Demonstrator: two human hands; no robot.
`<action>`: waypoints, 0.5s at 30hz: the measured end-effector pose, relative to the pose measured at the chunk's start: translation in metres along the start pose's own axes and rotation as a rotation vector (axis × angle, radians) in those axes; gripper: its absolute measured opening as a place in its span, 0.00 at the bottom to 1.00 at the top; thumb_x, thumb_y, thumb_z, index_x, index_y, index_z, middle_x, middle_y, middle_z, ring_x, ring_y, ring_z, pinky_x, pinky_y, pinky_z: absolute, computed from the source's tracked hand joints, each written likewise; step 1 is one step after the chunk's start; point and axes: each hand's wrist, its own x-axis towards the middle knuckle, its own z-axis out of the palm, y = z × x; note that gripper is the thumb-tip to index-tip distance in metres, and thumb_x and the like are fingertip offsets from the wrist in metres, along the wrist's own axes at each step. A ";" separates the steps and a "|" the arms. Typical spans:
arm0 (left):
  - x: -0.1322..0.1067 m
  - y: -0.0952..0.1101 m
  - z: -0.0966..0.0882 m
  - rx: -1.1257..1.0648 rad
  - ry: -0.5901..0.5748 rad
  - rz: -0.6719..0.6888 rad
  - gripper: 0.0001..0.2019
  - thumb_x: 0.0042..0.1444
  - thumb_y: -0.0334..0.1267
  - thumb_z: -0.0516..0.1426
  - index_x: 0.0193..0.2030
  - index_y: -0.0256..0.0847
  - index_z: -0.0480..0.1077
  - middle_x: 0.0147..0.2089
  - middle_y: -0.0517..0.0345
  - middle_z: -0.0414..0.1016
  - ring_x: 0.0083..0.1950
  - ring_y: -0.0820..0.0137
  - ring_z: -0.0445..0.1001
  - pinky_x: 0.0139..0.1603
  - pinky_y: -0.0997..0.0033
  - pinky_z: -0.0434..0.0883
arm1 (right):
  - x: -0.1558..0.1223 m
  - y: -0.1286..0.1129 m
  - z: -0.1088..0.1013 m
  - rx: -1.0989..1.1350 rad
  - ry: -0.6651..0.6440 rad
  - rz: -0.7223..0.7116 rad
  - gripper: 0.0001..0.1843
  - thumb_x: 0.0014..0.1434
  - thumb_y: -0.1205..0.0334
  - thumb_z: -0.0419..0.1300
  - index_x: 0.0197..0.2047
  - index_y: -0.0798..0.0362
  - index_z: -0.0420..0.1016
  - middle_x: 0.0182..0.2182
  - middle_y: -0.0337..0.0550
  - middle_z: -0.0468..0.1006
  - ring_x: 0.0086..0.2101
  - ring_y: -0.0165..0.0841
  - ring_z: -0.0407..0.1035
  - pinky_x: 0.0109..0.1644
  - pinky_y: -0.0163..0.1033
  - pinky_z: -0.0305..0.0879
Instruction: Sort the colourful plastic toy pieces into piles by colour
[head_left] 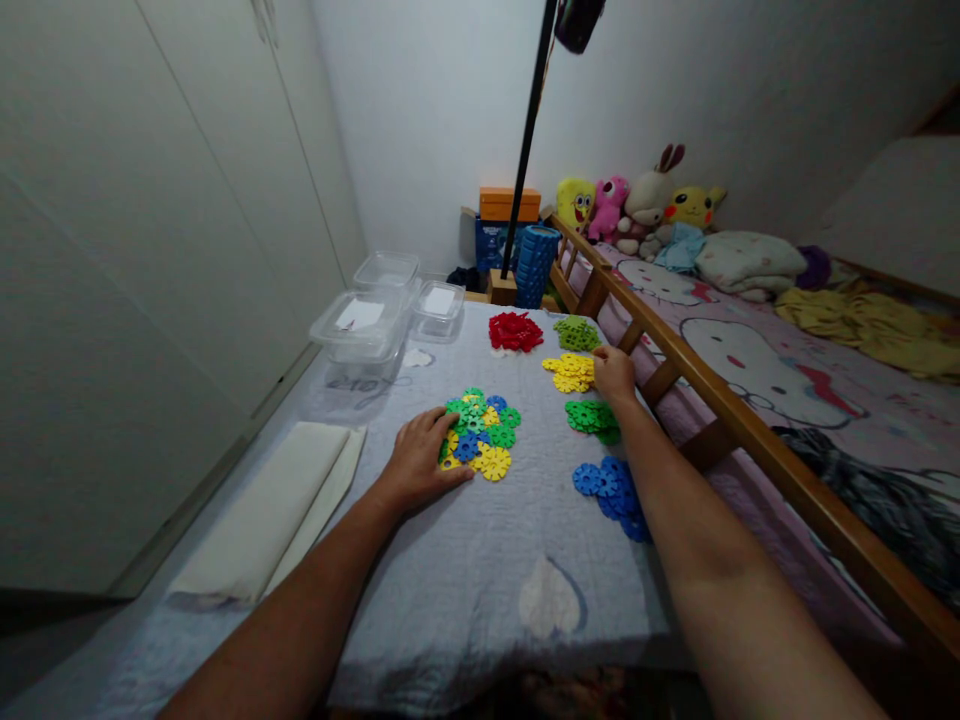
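Observation:
My left hand rests at the left side of a mixed pile of plastic snowflake discs in green, blue and yellow, its thumb and fingers spread around the edge. Over on the right, my right hand is at the right edge of a pile of yellow discs; its fingertips are bunched, and what they hold, if anything, is hidden. Nearer me lie piles of green discs and blue discs, the blue one partly behind my right forearm. Farther back are red pieces and light green pieces.
Clear plastic boxes stand at the back left of the cloth-covered table. Folded cream cloth lies along the left. A wooden bed rail borders the right side. Behind the table rises a black pole.

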 end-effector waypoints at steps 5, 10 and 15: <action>0.000 0.000 0.001 -0.005 0.008 -0.005 0.41 0.45 0.51 0.69 0.66 0.44 0.65 0.70 0.43 0.64 0.70 0.46 0.63 0.69 0.42 0.61 | -0.034 -0.036 -0.006 0.226 -0.007 -0.111 0.18 0.58 0.68 0.52 0.43 0.57 0.83 0.43 0.52 0.83 0.45 0.40 0.74 0.54 0.42 0.67; 0.000 -0.001 -0.001 -0.041 -0.003 0.008 0.42 0.47 0.51 0.69 0.67 0.41 0.64 0.71 0.39 0.62 0.71 0.46 0.61 0.71 0.43 0.60 | -0.095 -0.081 0.003 0.330 -0.225 -0.342 0.13 0.61 0.66 0.55 0.41 0.53 0.82 0.42 0.47 0.83 0.45 0.37 0.74 0.55 0.42 0.66; 0.001 -0.007 0.003 -0.060 0.037 0.023 0.41 0.47 0.52 0.69 0.67 0.45 0.63 0.70 0.42 0.63 0.70 0.48 0.62 0.70 0.44 0.61 | -0.139 -0.106 0.014 0.189 -0.365 -0.464 0.13 0.64 0.66 0.57 0.47 0.52 0.81 0.48 0.48 0.81 0.51 0.39 0.69 0.61 0.45 0.60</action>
